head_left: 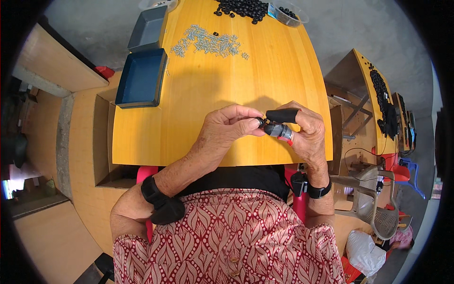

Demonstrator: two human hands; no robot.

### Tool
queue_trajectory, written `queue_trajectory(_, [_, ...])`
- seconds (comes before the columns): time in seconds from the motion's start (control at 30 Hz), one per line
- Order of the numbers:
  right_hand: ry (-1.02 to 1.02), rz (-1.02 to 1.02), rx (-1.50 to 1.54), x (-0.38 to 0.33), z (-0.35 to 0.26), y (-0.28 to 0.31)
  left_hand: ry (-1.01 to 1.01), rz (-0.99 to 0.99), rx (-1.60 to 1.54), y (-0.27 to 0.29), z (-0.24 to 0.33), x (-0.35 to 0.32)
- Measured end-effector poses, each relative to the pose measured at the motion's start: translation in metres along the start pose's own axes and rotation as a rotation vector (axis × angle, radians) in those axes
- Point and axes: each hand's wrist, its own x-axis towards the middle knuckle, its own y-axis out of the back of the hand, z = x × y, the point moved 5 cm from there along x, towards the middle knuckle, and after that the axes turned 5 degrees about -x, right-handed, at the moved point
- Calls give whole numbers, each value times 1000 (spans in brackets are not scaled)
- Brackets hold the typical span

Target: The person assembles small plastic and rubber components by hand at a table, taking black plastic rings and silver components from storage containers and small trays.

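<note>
Over the near part of the yellow wooden table point(265, 75), both of my hands meet. Thumb and fingertips of my left hand point(224, 125) pinch a small black round part point(260, 122). My right hand point(309, 132) comes in from the right, its thumb and forefinger wrapped in black covers, with grey and red at the thumb's wrapping. Its covered tips close beside the black part; whatever lies between them is too small and dark to make out. Further back, many small silvery pieces point(205, 41) lie scattered, with one dark part point(215, 33) among them.
A pile of black round parts point(243, 7) sits at the far edge beside a clear bowl point(305, 20). Two trays, a dark blue one point(140, 78) and a grey one point(148, 28), stand at the left edge. A side table point(384, 120) and a chair point(385, 222) are to the right.
</note>
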Motion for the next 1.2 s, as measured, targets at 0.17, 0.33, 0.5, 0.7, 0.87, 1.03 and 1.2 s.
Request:
queue_trajectory(0.17, [-23, -42, 12, -1, 8, -1, 41, 11, 25, 1, -2, -2])
queue_trajectory(0.33, [-84, -73, 97, -2, 15, -4, 22, 19, 13, 1, -2, -2])
queue_trajectory(0.5, [-93, -101, 152, -2, 20, -5, 12, 5, 80, 1, 0, -1])
queue_trajectory(0.7, [-73, -100, 200, -3, 20, -6, -8, 10, 110, 0, 2, -1])
queue_trajectory(0.87, [-19, -66, 128, -1, 14, -6, 4, 35, 118, 2, 1, 0])
queue_trajectory(1.03, [24, -69, 0, 0, 6, -6, 5, 32, 137, 4, -2, 0])
queue_trajectory(1.2, [5, -111, -34, -2, 10, -4, -5, 12, 124, 3, -3, 0])
